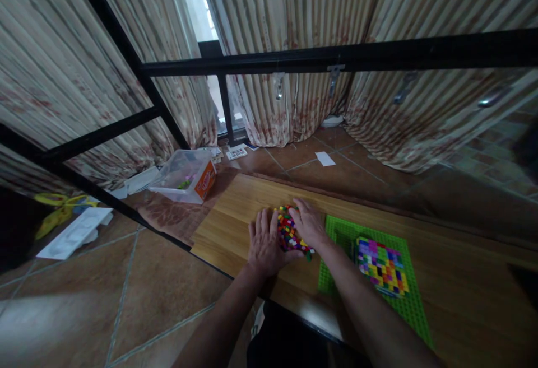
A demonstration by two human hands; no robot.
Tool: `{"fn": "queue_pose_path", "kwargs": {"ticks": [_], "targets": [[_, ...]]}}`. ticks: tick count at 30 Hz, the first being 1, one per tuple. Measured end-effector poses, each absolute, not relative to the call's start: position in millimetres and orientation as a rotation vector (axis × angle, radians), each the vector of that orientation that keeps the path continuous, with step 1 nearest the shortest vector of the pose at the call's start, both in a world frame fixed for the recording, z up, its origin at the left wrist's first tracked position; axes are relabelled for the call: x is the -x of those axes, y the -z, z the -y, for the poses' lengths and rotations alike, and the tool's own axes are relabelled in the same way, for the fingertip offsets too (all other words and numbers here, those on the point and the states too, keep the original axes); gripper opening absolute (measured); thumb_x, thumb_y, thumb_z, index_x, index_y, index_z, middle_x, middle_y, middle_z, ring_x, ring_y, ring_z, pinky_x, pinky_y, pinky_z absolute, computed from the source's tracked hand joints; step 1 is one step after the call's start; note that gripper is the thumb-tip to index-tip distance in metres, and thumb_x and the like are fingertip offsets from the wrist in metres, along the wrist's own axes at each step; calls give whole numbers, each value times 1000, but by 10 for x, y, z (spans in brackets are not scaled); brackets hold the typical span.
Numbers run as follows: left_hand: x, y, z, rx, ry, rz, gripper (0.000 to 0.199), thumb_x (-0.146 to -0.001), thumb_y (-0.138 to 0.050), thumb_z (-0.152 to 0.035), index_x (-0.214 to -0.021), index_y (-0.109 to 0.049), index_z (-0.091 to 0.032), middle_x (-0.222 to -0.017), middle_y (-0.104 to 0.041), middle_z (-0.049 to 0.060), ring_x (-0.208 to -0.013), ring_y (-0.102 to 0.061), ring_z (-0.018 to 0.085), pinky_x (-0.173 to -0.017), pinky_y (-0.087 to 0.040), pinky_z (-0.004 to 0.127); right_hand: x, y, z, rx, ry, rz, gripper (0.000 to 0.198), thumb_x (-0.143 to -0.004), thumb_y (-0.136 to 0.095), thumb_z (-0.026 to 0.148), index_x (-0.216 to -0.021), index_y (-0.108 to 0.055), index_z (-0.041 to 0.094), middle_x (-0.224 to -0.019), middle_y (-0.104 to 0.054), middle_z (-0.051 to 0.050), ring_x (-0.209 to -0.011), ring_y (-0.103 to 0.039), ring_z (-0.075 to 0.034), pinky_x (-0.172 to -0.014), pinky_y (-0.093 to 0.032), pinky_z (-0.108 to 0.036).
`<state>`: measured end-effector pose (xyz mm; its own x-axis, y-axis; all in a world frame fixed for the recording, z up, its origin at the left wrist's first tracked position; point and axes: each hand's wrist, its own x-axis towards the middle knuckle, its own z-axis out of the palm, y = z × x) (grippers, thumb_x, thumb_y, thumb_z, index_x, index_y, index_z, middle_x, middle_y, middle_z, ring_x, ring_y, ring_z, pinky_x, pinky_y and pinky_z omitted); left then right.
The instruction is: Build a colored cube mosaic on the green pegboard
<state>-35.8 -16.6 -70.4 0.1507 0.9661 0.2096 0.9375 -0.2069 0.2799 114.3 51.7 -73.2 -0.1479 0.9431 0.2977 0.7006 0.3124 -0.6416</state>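
Note:
Between my two hands lies a heap of small multicoloured building bricks (289, 232) on the wooden board. My left hand (265, 242) is spread flat along the heap's left side, its thumb reaching across the near edge. On the far right side, my right hand (307, 223) cups the bricks with fingers stretched out. Neither hand grips a single brick that I can see. Right of the heap is a green studded baseplate (414, 278), partly covered by my right forearm. A block of colourful bricks (380, 265) is built up on it.
A clear plastic box (185, 176) with an orange label stands beyond the board's left end, a few bricks inside. White moulded trays (75, 232) lie on the tiled floor at left. Black metal bars (302, 60) cross in front of the curtains (269, 9). A white paper (325, 158) lies behind the board.

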Motion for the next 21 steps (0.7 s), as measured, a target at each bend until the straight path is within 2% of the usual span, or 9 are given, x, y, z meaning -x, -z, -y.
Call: {"fn": "queue_pose_path", "kwargs": {"ticks": [5, 10, 14, 16, 21], "targets": [[432, 682, -127, -2414, -519, -1678, 111, -63, -61, -75, -147, -25, -12, -152, -27, 25, -142, -22, 41, -110, -20, 61, -1106, 741, -535, 1290, -533, 2055, 37, -96, -36, 35, -121, -60, 21, -126, -62, -9, -122, -52, -22, -106, -38, -40], [486, 663, -255, -2439, -625, -1395, 111, -62, -67, -70, -146, -24, -12, -146, -39, 22, -139, -30, 37, -113, -20, 57, -1104, 711, -440, 1249, -572, 2041, 34, -96, -34, 32, -115, -61, 22, -117, -65, -8, -112, -58, -20, -100, -43, -37], [516, 636, -211, -2414, -698, -1226, 111, -62, -69, -69, -145, -25, -9, -142, -44, 24, -133, -40, 36, -112, -27, 53, -1125, 679, -337, 1244, -722, 1873, 33, -96, -36, 35, -110, -63, 22, -112, -67, -7, -105, -61, -20, -95, -45, -35], [525, 615, -153, -2384, -746, -1159, 106, -67, -68, -66, -146, -25, -11, -142, -44, 23, -132, -42, 34, -110, -31, 51, -1139, 669, -284, 1240, -814, 1777, 34, -96, -37, 38, -106, -65, 21, -106, -69, -7, -100, -63, -20, -92, -46, -34], [508, 561, 33, -2255, -820, -1130, 77, -86, -56, -51, -147, -25, -16, -141, -47, 18, -130, -45, 29, -108, -38, 46, -1165, 664, -136, 1179, -1029, 1531, 39, -95, -40, 46, -99, -68, 20, -99, -71, -5, -98, -64, -21, -91, -46, -34]]}}
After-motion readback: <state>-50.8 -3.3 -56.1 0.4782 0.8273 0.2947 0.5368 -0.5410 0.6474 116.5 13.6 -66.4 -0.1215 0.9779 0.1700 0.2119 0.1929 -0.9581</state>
